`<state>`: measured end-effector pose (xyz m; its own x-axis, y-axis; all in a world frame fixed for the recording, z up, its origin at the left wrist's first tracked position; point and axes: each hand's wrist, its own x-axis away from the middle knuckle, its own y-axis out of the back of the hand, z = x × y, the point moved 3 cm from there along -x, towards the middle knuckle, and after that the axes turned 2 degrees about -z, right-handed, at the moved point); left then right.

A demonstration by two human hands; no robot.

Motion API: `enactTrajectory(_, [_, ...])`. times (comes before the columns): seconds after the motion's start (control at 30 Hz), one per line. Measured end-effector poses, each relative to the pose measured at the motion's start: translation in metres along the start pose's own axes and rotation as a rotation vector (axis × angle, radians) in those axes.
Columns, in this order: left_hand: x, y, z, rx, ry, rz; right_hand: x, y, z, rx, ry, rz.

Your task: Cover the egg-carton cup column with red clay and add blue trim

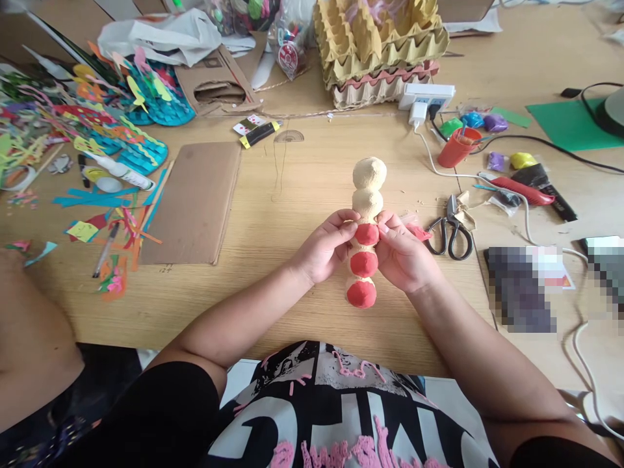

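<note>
A strip cut from a cream egg carton [369,175] runs away from me in a row of rounded bumps. Red clay [363,264] coats the tops of the three bumps nearest me; the far two are bare cream. My left hand [325,246] grips the strip's left side, thumb and fingertips pressed at the third red bump from my body. On the opposite side my right hand [403,253] is closed on the strip, its thumb against the same bump. Just beyond the right hand lies a lump of red material [418,231], partly hidden, beside black-handled scissors [451,229].
Stacked egg trays [380,58] and a white power strip [429,94] stand at the back. A red cup [455,149] and cable are at right. Cardboard [190,205], a glue bottle [121,170] and paper scraps lie left. Another person's arm [34,331] rests at far left.
</note>
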<state>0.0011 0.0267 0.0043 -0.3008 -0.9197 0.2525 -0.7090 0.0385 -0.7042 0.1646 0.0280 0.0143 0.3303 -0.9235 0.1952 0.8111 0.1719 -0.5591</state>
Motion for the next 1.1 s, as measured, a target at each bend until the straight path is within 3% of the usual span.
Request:
enactTrajectory(0.37, [0.0003,-0.0045,-0.0071,-0.058,-0.067,0.002,-0.0029,0.0043,-0.0002,-0.020,0.009,-0.007])
enactTrajectory(0.8, [-0.0043,0.0003,-0.0068,-0.082,-0.110,0.099,-0.0049,0.0060,0.0010,-0.035,0.069,0.029])
enactTrajectory(1.1, [-0.0037,0.0007,-0.0040,-0.079,-0.109,0.054,-0.0068,0.0061,0.0000,0.096,0.122,0.010])
